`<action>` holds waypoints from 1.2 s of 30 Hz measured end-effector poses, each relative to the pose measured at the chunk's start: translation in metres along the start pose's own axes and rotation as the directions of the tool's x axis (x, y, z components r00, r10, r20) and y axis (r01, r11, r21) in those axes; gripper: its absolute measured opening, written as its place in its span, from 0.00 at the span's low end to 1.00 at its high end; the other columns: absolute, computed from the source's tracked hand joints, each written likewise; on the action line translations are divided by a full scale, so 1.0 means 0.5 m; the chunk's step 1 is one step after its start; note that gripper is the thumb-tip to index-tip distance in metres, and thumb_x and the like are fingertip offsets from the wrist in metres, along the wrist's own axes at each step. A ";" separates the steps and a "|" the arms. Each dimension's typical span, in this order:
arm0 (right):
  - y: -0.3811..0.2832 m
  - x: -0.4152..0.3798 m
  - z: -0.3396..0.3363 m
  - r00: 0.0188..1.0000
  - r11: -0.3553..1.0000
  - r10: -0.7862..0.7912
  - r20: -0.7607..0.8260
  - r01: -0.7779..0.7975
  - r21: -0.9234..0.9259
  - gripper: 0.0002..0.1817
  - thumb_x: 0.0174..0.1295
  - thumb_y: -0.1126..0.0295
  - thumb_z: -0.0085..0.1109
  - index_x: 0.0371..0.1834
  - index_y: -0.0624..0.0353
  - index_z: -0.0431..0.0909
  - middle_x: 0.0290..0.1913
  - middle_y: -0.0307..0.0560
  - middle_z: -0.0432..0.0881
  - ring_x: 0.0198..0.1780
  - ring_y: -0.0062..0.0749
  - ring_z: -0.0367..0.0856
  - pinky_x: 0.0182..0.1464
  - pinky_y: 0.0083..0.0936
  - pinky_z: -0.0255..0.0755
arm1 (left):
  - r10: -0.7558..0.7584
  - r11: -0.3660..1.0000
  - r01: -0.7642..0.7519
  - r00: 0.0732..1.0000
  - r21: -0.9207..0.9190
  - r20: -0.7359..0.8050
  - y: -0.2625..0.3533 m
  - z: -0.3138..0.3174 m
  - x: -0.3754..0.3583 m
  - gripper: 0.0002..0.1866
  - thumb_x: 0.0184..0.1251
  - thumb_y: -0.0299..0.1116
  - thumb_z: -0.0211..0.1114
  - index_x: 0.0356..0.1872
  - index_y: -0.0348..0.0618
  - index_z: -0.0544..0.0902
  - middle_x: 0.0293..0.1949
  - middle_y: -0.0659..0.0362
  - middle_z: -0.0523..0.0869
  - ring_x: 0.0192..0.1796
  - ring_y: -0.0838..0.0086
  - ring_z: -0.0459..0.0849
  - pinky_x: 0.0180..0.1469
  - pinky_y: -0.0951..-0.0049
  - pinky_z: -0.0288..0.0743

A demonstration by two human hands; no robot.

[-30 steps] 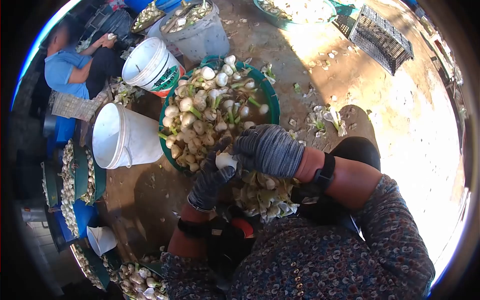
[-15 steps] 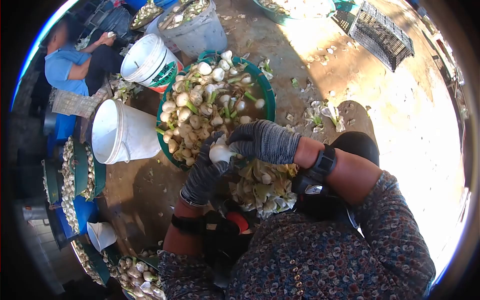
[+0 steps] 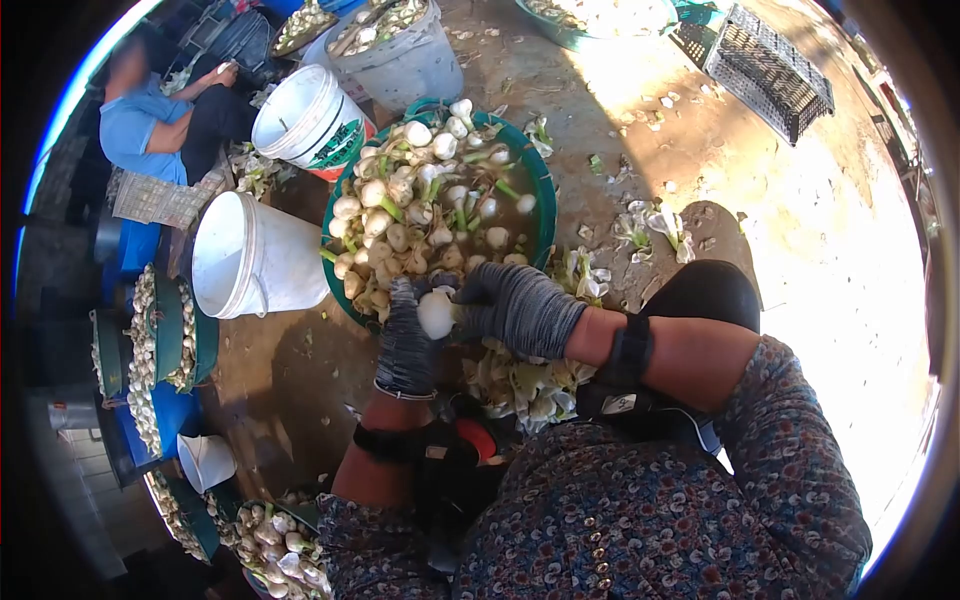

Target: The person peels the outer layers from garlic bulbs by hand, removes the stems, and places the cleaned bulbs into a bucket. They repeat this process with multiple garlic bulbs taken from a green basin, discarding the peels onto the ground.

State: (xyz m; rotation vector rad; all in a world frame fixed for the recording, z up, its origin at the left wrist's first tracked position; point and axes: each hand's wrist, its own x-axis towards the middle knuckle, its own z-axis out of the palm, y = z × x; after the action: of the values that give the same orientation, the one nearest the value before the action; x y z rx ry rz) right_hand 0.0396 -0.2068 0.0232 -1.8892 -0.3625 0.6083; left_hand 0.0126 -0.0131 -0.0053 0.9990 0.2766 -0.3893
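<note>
A white, peeled-looking garlic bulb (image 3: pixel 436 314) is held between my two gloved hands, low over the near rim of a green tub (image 3: pixel 546 200). My left hand (image 3: pixel 405 345), in a grey knit glove, is closed around the bulb's left side. From the right, my right hand (image 3: pixel 525 310) has its fingers closed against the bulb's other side; its fingertips are partly hidden. Many garlic bulbs (image 3: pixel 400 200), some with green stems, lie in brownish water in the tub. Below my hands is a heap of garlic skins (image 3: pixel 530 385).
White buckets (image 3: pixel 275 255) stand left of the tub, with a grey bucket (image 3: pixel 410 65) of garlic behind. A seated person (image 3: pixel 150 125) holds something pale at upper left. Garlic-filled baskets (image 3: pixel 145 350) line the left. A black crate (image 3: pixel 770 75) sits at upper right.
Both hands have shifted slightly down with the bulb, and my left hand is turned more upright. Fallen skins right of the tub now show past my right hand.
</note>
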 end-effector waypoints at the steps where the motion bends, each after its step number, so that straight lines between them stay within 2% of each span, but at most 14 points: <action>1: 0.009 0.005 0.000 1.000 1.000 0.000 -0.004 0.000 -0.001 0.13 0.59 0.63 0.65 0.40 0.60 0.80 0.35 0.51 0.84 0.38 0.35 0.84 0.44 0.31 0.76 | -0.001 1.000 0.001 1.000 0.001 0.004 -0.002 -0.005 0.002 0.25 0.73 0.50 0.53 0.54 0.37 0.74 0.48 0.56 0.81 0.45 0.73 0.82 0.46 0.71 0.78; 4: 0.039 0.018 0.000 0.984 0.991 -0.114 -0.137 0.123 0.056 0.13 0.60 0.63 0.66 0.39 0.62 0.81 0.34 0.49 0.85 0.37 0.29 0.83 0.44 0.28 0.76 | 0.155 0.884 -0.164 0.986 0.437 0.057 -0.011 -0.015 -0.010 0.23 0.71 0.45 0.57 0.57 0.36 0.72 0.48 0.56 0.80 0.46 0.73 0.81 0.48 0.72 0.78; 6: 0.046 0.025 -0.005 0.982 0.984 -0.131 -0.137 0.146 0.105 0.13 0.58 0.63 0.63 0.38 0.62 0.82 0.32 0.54 0.85 0.36 0.41 0.85 0.43 0.33 0.77 | 0.230 0.694 -0.138 0.973 0.707 -0.036 0.000 0.020 -0.032 0.21 0.69 0.34 0.58 0.60 0.36 0.70 0.51 0.54 0.79 0.48 0.71 0.81 0.50 0.71 0.78; 10: 0.020 0.029 -0.046 0.999 0.994 0.044 -0.021 -0.042 0.103 0.12 0.60 0.64 0.65 0.38 0.63 0.81 0.33 0.49 0.85 0.37 0.28 0.82 0.44 0.28 0.76 | 0.270 0.612 -0.250 0.958 0.751 0.099 0.023 0.036 -0.035 0.24 0.64 0.26 0.58 0.62 0.36 0.69 0.54 0.54 0.78 0.51 0.69 0.79 0.53 0.70 0.77; 13: 0.011 0.029 -0.058 1.000 0.998 -0.013 0.009 0.013 -0.058 0.11 0.60 0.65 0.64 0.38 0.62 0.80 0.33 0.50 0.84 0.37 0.33 0.83 0.44 0.31 0.76 | 0.228 0.715 -0.257 0.965 0.650 0.131 0.036 0.039 -0.034 0.25 0.63 0.26 0.57 0.64 0.38 0.68 0.55 0.54 0.77 0.54 0.70 0.77 0.56 0.69 0.75; 16: 0.016 0.034 -0.060 0.988 0.972 -0.126 -0.091 0.105 -0.211 0.11 0.60 0.65 0.63 0.38 0.62 0.79 0.34 0.54 0.84 0.37 0.42 0.84 0.43 0.34 0.76 | 0.283 0.506 -0.366 0.926 0.781 0.251 0.035 0.009 -0.025 0.26 0.65 0.28 0.59 0.64 0.38 0.68 0.55 0.54 0.77 0.56 0.70 0.76 0.58 0.69 0.72; 18: 0.032 0.052 -0.075 0.956 0.921 -0.226 -0.187 0.147 -0.362 0.10 0.59 0.66 0.61 0.38 0.61 0.78 0.34 0.56 0.84 0.39 0.49 0.84 0.43 0.38 0.76 | 0.222 0.753 -0.316 0.948 0.577 0.229 0.024 -0.011 -0.023 0.23 0.66 0.30 0.58 0.62 0.41 0.70 0.56 0.54 0.78 0.55 0.69 0.78 0.57 0.67 0.75; 24: 0.074 0.080 -0.117 0.969 0.560 0.207 0.131 -0.008 -0.828 0.18 0.59 0.62 0.57 0.50 0.58 0.79 0.39 0.58 0.83 0.43 0.54 0.82 0.47 0.41 0.77 | 0.202 0.896 -0.239 0.970 0.375 0.136 0.034 -0.011 -0.031 0.28 0.67 0.41 0.63 0.63 0.38 0.67 0.55 0.54 0.78 0.56 0.69 0.78 0.58 0.67 0.74; 26: 0.050 0.063 -0.109 0.972 0.518 0.185 0.145 0.029 -0.855 0.23 0.58 0.59 0.58 0.55 0.59 0.76 0.44 0.58 0.83 0.47 0.52 0.82 0.51 0.40 0.76 | 0.183 0.811 -0.215 0.977 0.544 0.114 0.050 -0.007 -0.023 0.28 0.68 0.42 0.61 0.64 0.38 0.66 0.55 0.53 0.77 0.56 0.68 0.78 0.59 0.65 0.74; 28: 0.028 0.053 -0.099 0.997 0.765 -0.074 -0.002 0.056 -0.642 0.24 0.60 0.57 0.57 0.57 0.59 0.75 0.48 0.58 0.82 0.49 0.51 0.82 0.53 0.40 0.75 | 0.169 0.701 -0.176 0.983 0.691 0.079 0.051 -0.008 -0.019 0.29 0.69 0.44 0.60 0.64 0.38 0.65 0.55 0.53 0.77 0.57 0.66 0.78 0.60 0.63 0.74; 30: -0.001 0.046 -0.084 0.989 0.865 -0.149 -0.022 0.119 -0.487 0.25 0.61 0.58 0.58 0.59 0.59 0.74 0.49 0.58 0.82 0.51 0.51 0.81 0.53 0.40 0.75 | 0.109 0.968 -0.100 0.994 -0.232 0.024 0.036 -0.012 -0.012 0.28 0.70 0.45 0.59 0.64 0.40 0.65 0.55 0.52 0.77 0.56 0.65 0.79 0.60 0.59 0.74; 32: -0.021 0.040 -0.065 0.957 0.946 -0.290 -0.003 0.286 -0.151 0.25 0.62 0.58 0.58 0.60 0.58 0.73 0.49 0.58 0.81 0.51 0.53 0.80 0.53 0.40 0.75 | 0.156 0.966 -0.141 0.986 -0.217 0.054 0.025 -0.024 -0.001 0.29 0.70 0.46 0.59 0.64 0.38 0.67 0.55 0.51 0.77 0.56 0.63 0.79 0.61 0.60 0.74; 35: 0.000 0.059 -0.008 0.876 0.856 -0.467 -0.121 0.414 -0.309 0.22 0.60 0.59 0.62 0.56 0.55 0.76 0.46 0.55 0.82 0.47 0.50 0.82 0.48 0.38 0.76 | 0.041 0.923 0.008 0.992 -0.386 0.120 -0.007 -0.065 0.018 0.25 0.77 0.43 0.47 0.67 0.39 0.63 0.64 0.47 0.70 0.64 0.59 0.72 0.71 0.58 0.61; 36: 0.006 0.063 0.001 0.838 0.797 -0.522 -0.156 0.415 -0.438 0.20 0.60 0.59 0.61 0.54 0.54 0.77 0.44 0.53 0.82 0.45 0.48 0.82 0.46 0.38 0.77 | 0.055 0.986 -0.034 0.991 -0.165 0.125 -0.018 -0.085 0.024 0.25 0.77 0.45 0.47 0.66 0.39 0.64 0.62 0.48 0.72 0.62 0.60 0.74 0.70 0.58 0.63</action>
State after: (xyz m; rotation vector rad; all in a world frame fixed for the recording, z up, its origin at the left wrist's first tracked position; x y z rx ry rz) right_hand 0.0652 -0.1915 0.0126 -2.1111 -0.7960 -0.0782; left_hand 0.0175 0.0167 -0.0391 0.8152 0.1658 -0.3822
